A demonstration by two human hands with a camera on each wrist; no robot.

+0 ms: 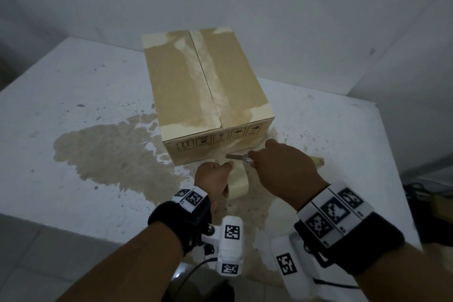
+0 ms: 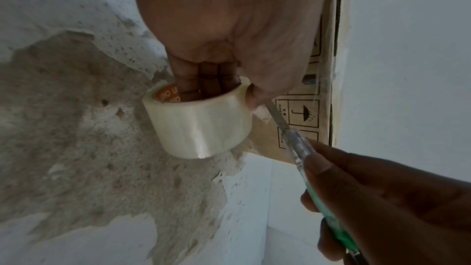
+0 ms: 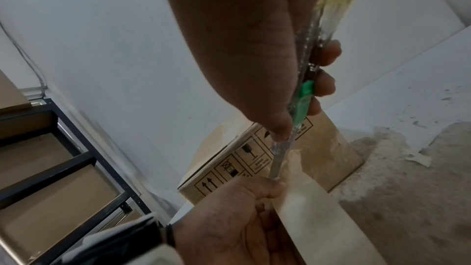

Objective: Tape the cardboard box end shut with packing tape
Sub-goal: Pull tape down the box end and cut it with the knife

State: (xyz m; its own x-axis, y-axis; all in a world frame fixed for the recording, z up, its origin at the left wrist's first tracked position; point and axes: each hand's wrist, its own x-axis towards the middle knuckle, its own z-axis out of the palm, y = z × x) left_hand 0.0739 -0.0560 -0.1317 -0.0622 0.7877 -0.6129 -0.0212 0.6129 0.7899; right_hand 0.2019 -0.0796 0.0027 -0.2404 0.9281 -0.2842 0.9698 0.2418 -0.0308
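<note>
A closed cardboard box point(image 1: 206, 95) with handling symbols on its near side stands on the white table point(image 1: 73, 95); a tape strip runs along its top seam. My left hand point(image 1: 215, 174) grips the clear packing tape roll point(image 2: 201, 126), fingers through its core, just in front of the box. My right hand point(image 1: 282, 167) holds a utility knife point(image 2: 303, 152) with a clear and green handle. Its blade point(image 1: 234, 156) lies against the stretched tape near my left thumb. The tape roll point(image 1: 239, 184) also shows in the head view, and the knife point(image 3: 303, 96) in the right wrist view.
The table top has a large patch of peeled, rough brown surface point(image 1: 110, 152) left of the box. White walls stand close behind. A dark metal shelf point(image 3: 63, 168) with cardboard boxes stands beside the table. A yellowish object point(image 1: 318, 161) lies behind my right hand.
</note>
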